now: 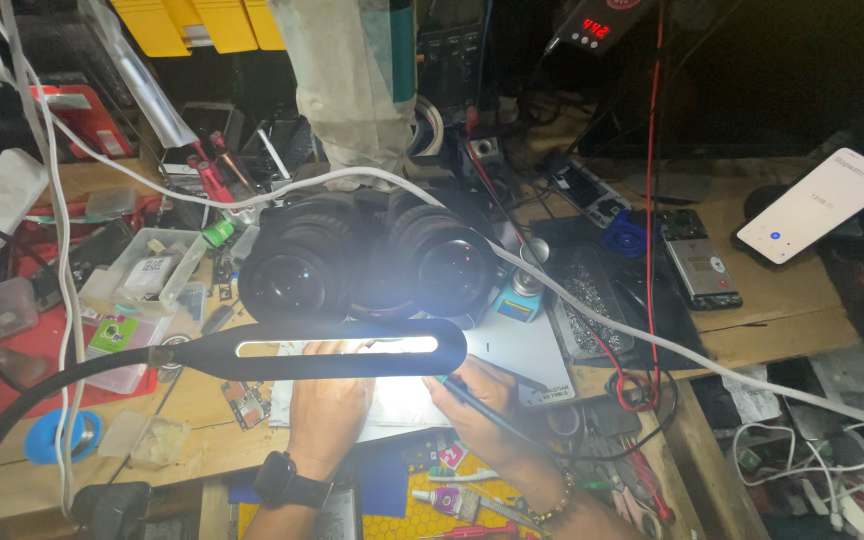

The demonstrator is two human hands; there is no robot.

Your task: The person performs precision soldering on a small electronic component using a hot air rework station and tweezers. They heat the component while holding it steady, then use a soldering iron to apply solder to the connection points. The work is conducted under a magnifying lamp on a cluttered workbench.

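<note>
Right hand (pixel 487 405) pinched shut round a thin dark tool (pixel 472 398), tip aimed left at the bright lit workpiece (pixel 407 400) just beside the grip. Left hand (pixel 327 410) flat on that workpiece, grip loose, fingers hidden under the black lamp bar (pixel 337 348). Microscope (pixel 372 265) just beyond both, above the surface (pixel 752 330).

Matt black plastic lamp bar (pixel 342 347); worn wooden bench (pixel 752 330); seemingly glossy lenses (pixel 297 280).

Cluttered wooden workbench (pixel 752 335), dark room, bright lamp (pixel 337 348).
</note>
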